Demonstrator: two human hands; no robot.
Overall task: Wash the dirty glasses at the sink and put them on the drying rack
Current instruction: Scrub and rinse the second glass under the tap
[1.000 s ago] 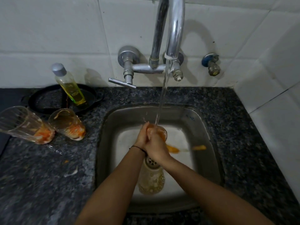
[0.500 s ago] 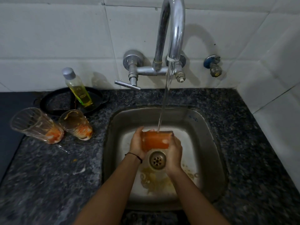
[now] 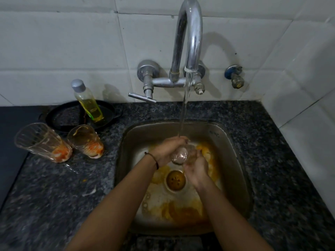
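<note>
While orange residue pools round the drain (image 3: 175, 180) of the sink (image 3: 233, 154), both hands grip a clear glass (image 3: 184, 154) under the tap's (image 3: 190, 33) stream: left hand (image 3: 167, 150) fingers wrapped over it, right hand (image 3: 196, 169) fingers cupped beneath. Farther left, two dirty glasses (image 3: 59, 142) stand on the worktop (image 3: 54, 187) before a soap bottle (image 3: 88, 101).

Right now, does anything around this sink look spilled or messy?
Yes. Orange residue is smeared across the sink floor around the drain, and two dirty glasses on the counter hold orange dregs.
</note>
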